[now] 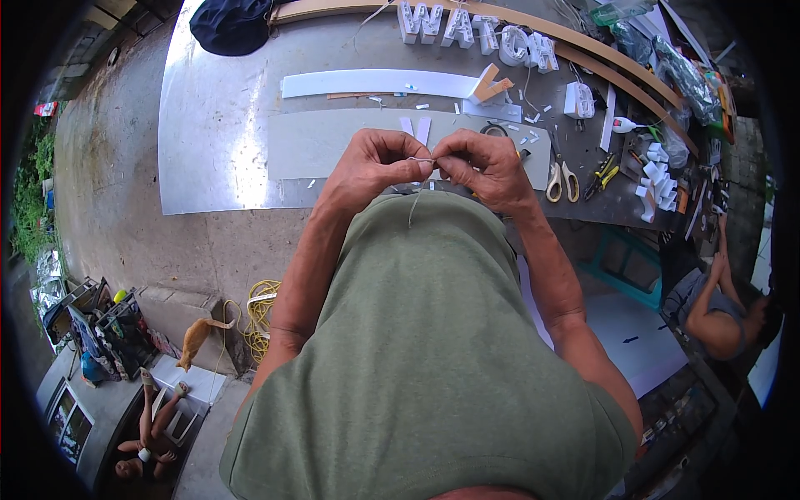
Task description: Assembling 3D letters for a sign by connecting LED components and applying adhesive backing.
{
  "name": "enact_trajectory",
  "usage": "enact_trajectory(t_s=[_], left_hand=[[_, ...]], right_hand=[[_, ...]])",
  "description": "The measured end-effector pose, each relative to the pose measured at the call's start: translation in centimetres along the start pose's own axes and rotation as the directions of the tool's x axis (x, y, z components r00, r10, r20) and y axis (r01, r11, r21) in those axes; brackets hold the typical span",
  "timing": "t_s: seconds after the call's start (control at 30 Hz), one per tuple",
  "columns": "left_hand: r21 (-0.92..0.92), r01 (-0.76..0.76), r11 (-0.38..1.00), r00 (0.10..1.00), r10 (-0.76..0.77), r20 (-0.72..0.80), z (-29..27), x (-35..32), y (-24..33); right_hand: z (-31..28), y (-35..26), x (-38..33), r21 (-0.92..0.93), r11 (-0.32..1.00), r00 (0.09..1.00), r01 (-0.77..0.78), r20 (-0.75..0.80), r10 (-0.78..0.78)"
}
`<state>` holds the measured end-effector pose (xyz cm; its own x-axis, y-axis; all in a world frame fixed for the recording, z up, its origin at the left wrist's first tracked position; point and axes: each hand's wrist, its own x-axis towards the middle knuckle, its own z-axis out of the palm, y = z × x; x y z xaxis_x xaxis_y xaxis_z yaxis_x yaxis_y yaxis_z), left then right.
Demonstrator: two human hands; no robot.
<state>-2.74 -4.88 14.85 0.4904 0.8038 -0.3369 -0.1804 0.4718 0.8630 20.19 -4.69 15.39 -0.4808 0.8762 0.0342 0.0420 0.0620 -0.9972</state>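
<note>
Close together in front of my chest, both hands pinch a thin pale wire. My left hand (372, 169) has thumb and forefinger pressed on it. My right hand (487, 169) grips it at nearly the same spot, fingertips almost touching the left ones. One loose length of the wire (419, 200) dangles below the fingers over my green shirt. Whether it is one strand or two joined ones I cannot tell. Under the hands lies a grey board (308, 146) on the metal table, with two small pale-lilac strips (423, 129) just beyond the fingers.
White box-shaped sign letters (458, 29) line the table's far side by a long brown strip (617, 50). Scissors (562, 179), a yellow cutter (604, 175) and white foam-like pieces (658, 187) lie right. A co-worker (725, 312) sits right; another person (150, 442) and an orange cat (197, 340) are lower left.
</note>
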Motion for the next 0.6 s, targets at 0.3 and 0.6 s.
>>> enact_trajectory(t_s=[0.3,0.6], left_hand=[[-0.052,-0.1,0.994,0.989,0.093,-0.115,1.0,0.4,-0.7],[-0.213,-0.182,0.96,0.964,0.132,-0.229,1.3,0.7,-1.3]], right_hand=[[2.3,-0.5,0.5,-0.463,0.869,0.93,0.175,-0.212,-0.3],[4.5,-0.6,0.6,-0.466,0.847,0.859,0.256,-0.293,-0.42]])
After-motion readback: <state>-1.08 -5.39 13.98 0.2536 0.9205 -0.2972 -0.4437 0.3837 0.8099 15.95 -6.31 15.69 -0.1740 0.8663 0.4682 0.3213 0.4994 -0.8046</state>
